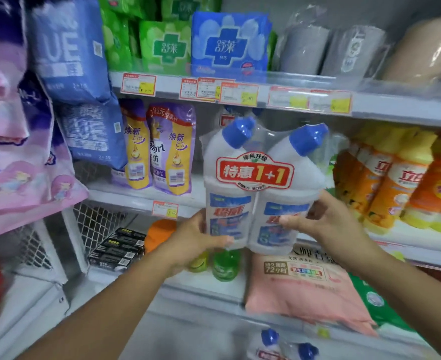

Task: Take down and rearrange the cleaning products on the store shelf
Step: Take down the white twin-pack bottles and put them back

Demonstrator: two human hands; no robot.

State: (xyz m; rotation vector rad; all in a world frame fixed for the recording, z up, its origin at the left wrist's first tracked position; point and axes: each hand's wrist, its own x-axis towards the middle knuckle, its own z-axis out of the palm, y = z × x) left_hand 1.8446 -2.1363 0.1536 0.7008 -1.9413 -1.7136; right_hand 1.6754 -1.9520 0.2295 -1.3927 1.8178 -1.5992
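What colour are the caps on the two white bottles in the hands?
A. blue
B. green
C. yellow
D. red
A: both caps on the twin-pack, held between the left hand and the right hand, are blue.

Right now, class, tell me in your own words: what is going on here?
A person holds a wrapped twin pack of blue-capped white bottles in front of the middle shelf, left hand gripping its lower left, right hand its lower right. Purple pouches stand on the shelf to its left, orange bottles to its right.
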